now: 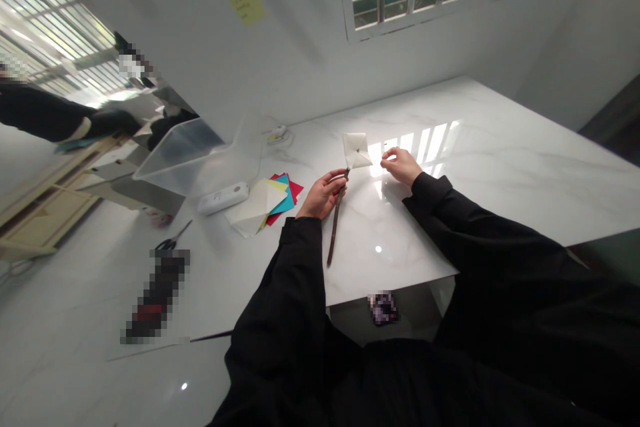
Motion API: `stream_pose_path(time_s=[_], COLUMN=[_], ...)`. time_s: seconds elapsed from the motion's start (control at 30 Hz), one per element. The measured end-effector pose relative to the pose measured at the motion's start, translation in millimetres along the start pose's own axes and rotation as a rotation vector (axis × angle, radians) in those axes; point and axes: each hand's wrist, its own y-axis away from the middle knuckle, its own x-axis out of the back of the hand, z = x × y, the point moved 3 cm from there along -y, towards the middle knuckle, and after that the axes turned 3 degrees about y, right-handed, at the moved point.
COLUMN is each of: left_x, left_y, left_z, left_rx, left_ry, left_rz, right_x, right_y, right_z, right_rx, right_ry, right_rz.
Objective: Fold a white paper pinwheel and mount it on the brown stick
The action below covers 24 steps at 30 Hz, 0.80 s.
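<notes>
My left hand [323,196] is closed round a thin dark brown stick [335,230], which slants down toward the table's near edge. At the stick's upper end is a cream paper pinwheel [355,149], its corners folded in to a dark dot at the middle. To the right of the pinwheel and apart from it, my right hand [403,167] has thumb and fingers pinched together. Whatever that pinch holds, if anything, is too small to make out. Left of my left hand lies a fan of coloured paper sheets [284,199] in white, yellow, blue and red.
A white power strip [223,198] lies beside the papers, before a clear plastic bin [185,153]. Scissors [173,239] rest at the left on the white marbled table [500,167]. A yellow note [245,0] sticks to the wall. Another person's dark sleeve [45,110] shows far left.
</notes>
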Motion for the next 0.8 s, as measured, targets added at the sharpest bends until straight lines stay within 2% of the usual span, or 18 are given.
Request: stream_pose_path(time_s=[0.1,0.17,0.27,0.33,0.53,0.7,0.77,0.8], left_x=[0.0,0.3,0.7,0.6,-0.7,-2.2,-2.2,-2.0], left_y=[-0.2,-0.5,-0.9,-1.1,-0.8,0.9,1.1,0.9], left_z=[-0.2,-0.4,-0.6,-0.6,-0.5,0.9,1.1,0.9], left_rx=[0.003,0.007,0.006,0.004,0.005,0.003,-0.001,-0.001], left_ry=[0.003,0.009,0.025,0.031,0.036,0.036,0.038,0.038], left_rz=[-0.001,-0.002,-0.004,-0.005,0.001,0.005,0.002,-0.002], right_x=[2.2,-3.3,-15.2,-19.6,-17.5,-2.5,0.9,0.5], right_y=[2.0,7.7,18.4,22.7,18.8,8.5,8.2,9.2], right_z=[0.6,-2.6,-10.3,-13.5,-10.3,-5.2,-5.3,-5.7], right_rx=[-0.12,-0.159,-0.093,-0.044,-0.1,-0.126,-0.151,-0.167], right_ry=[-0.147,-0.227,-0.248,-0.239,-0.24,-0.1,-0.171,-0.239], right_rz=[0.011,-0.142,-0.454,-0.538,-0.442,-0.158,-0.081,-0.083])
